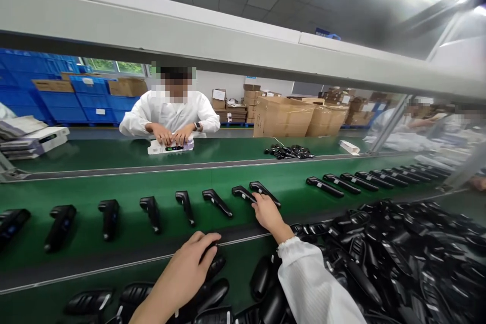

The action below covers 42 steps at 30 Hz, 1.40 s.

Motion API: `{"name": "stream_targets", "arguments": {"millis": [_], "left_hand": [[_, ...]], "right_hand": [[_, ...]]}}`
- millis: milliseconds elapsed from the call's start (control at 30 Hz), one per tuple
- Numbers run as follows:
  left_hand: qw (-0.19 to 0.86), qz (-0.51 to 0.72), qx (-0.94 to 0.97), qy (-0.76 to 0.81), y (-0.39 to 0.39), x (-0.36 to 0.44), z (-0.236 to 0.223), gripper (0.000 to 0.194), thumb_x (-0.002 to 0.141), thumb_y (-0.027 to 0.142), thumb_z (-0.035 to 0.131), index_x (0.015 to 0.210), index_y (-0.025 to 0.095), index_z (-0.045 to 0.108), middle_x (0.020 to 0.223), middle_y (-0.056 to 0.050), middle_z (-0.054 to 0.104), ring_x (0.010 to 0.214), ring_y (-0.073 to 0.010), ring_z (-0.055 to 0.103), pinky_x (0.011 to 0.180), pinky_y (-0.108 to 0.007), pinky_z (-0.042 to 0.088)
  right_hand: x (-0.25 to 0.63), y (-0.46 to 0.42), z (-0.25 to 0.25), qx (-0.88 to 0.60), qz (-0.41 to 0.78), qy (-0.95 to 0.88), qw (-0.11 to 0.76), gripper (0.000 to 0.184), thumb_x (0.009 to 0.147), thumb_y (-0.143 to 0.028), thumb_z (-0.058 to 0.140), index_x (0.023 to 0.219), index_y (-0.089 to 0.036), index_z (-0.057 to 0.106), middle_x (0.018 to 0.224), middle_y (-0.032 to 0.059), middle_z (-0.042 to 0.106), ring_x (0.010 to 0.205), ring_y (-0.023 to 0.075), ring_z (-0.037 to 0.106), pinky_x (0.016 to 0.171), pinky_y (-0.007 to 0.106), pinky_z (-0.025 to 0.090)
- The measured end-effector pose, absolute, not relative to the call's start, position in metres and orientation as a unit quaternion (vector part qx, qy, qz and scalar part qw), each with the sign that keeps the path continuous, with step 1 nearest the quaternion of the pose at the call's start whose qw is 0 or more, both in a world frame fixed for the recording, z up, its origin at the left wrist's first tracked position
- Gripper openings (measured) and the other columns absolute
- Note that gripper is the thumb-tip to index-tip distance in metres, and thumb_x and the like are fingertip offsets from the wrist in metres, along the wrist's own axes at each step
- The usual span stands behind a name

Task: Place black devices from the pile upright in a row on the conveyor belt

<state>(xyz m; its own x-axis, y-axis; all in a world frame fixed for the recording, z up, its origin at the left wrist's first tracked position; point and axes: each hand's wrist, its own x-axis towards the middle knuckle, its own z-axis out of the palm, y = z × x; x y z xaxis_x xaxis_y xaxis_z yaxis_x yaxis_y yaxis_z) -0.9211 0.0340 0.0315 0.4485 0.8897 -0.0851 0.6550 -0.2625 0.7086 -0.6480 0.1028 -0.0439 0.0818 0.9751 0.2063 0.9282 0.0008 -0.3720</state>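
My right hand (268,212) reaches over the green belt (167,182). Its fingers are closed on the lower end of a black gun-shaped handheld device (241,192), while another such device (261,190) lies right beside it. Nearer to me, my left hand (190,263) is curled over a similar black device (215,263) at the belt's near edge, thumb and forefinger around its end; the far fingers are partly hidden. More of these devices lie spaced in a row along the belt, including one (216,202) left of my right hand.
A large heap of black devices (379,263) covers the near right. Across the belt, a person in a white coat (172,111) presses both hands on a white box (155,148). A small black pile (290,152) lies on the far table. A grey beam (228,35) crosses overhead.
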Motion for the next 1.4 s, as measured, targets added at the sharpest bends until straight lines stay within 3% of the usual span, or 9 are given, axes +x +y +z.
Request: {"name": "stream_targets", "arguments": {"millis": [133,233,333,500,633,800,933,1167,1400], "left_hand": [[0.426,0.235,0.707,0.513,0.039,-0.919,0.04,0.033,0.089,0.052,0.046,0.095,0.025,0.063,0.087,-0.003,0.065,0.084,-0.0225,0.063,0.073,-0.027,0.048],[0.447,0.275,0.684,0.507,0.044,-0.917,0.04,0.033,0.089,0.054,0.045,0.087,0.023,0.057,0.082,-0.002,0.064,0.086,-0.022,0.064,0.079,-0.028,0.049],[0.435,0.277,0.695,0.501,0.05,-0.907,0.035,0.033,0.089,0.053,0.043,0.086,0.022,0.055,0.078,-0.002,0.063,0.081,-0.0216,0.065,0.077,-0.029,0.049],[0.373,0.266,0.716,0.527,0.055,-0.881,0.024,0.028,0.092,0.046,0.037,0.093,0.023,0.052,0.08,-0.003,0.068,0.076,-0.0215,0.066,0.071,-0.03,0.048],[0.283,0.229,0.762,0.536,0.045,-0.875,0.026,0.03,0.091,0.039,0.04,0.115,0.021,0.046,0.099,-0.008,0.067,0.09,-0.0245,0.065,0.076,-0.034,0.047],[0.186,0.014,0.83,0.526,0.029,-0.885,0.041,0.039,0.076,0.023,0.061,0.115,0.021,0.059,0.122,-0.011,0.058,0.12,-0.035,0.05,0.089,-0.044,0.046],[0.178,-0.029,0.844,0.506,0.029,-0.889,0.04,0.044,0.077,0.012,0.055,0.12,0.02,0.06,0.125,-0.014,0.057,0.118,-0.0335,0.053,0.091,-0.044,0.047],[0.225,-0.014,0.829,0.512,0.033,-0.9,0.04,0.066,0.073,0.016,0.06,0.138,0.016,0.047,0.133,-0.018,0.053,0.127,-0.0377,0.047,0.101,-0.048,0.043],[0.187,0.001,0.833,0.521,0.032,-0.91,0.038,0.05,0.077,0.009,0.046,0.125,0.014,0.059,0.122,-0.019,0.06,0.114,-0.035,0.058,0.096,-0.046,0.046]], "right_hand": [[-0.647,0.107,-0.043,-0.721,0.041,-0.658,0.212,0.039,0.096,-0.022,0.045,0.132,-0.011,0.054,0.113,0.0186,0.062,0.11,0.0317,0.054,0.093,0.042,0.043],[-0.652,0.101,-0.032,-0.696,0.037,-0.646,0.313,0.039,0.096,-0.033,0.047,0.131,-0.017,0.056,0.123,0.0166,0.058,0.117,0.0315,0.049,0.097,0.045,0.041],[-0.665,0.092,-0.017,-0.541,0.235,-0.683,0.432,0.039,0.092,-0.044,0.055,0.124,-0.022,0.061,0.121,0.01,0.061,0.108,0.0239,0.057,0.091,0.037,0.047],[-0.684,0.081,0.0,-0.388,0.486,-0.686,0.378,0.031,0.08,-0.043,0.071,0.1,-0.019,0.07,0.09,0.0021,0.068,0.083,0.0165,0.061,0.078,0.029,0.048],[-0.674,0.087,-0.007,-0.455,0.406,-0.674,0.417,0.024,0.083,-0.038,0.065,0.098,-0.02,0.068,0.092,0.0023,0.067,0.086,0.0172,0.061,0.078,0.029,0.048],[-0.658,0.098,-0.038,-0.582,0.196,-0.693,0.379,0.022,0.09,-0.025,0.053,0.107,-0.02,0.065,0.108,0.0072,0.064,0.099,0.0218,0.06,0.087,0.034,0.047],[-0.662,0.104,-0.053,-0.64,0.118,-0.704,0.283,0.038,0.095,-0.021,0.042,0.131,-0.015,0.054,0.121,0.0135,0.061,0.116,0.0272,0.054,0.094,0.036,0.044],[-0.665,0.115,-0.055,-0.693,0.025,-0.691,0.204,0.036,0.098,-0.022,0.04,0.127,-0.009,0.057,0.114,0.0172,0.063,0.111,0.0284,0.057,0.091,0.035,0.045],[-0.661,0.108,-0.052,-0.732,-0.027,-0.646,0.214,0.036,0.099,-0.028,0.042,0.125,-0.011,0.06,0.112,0.0184,0.062,0.107,0.0317,0.057,0.086,0.041,0.046]]}}
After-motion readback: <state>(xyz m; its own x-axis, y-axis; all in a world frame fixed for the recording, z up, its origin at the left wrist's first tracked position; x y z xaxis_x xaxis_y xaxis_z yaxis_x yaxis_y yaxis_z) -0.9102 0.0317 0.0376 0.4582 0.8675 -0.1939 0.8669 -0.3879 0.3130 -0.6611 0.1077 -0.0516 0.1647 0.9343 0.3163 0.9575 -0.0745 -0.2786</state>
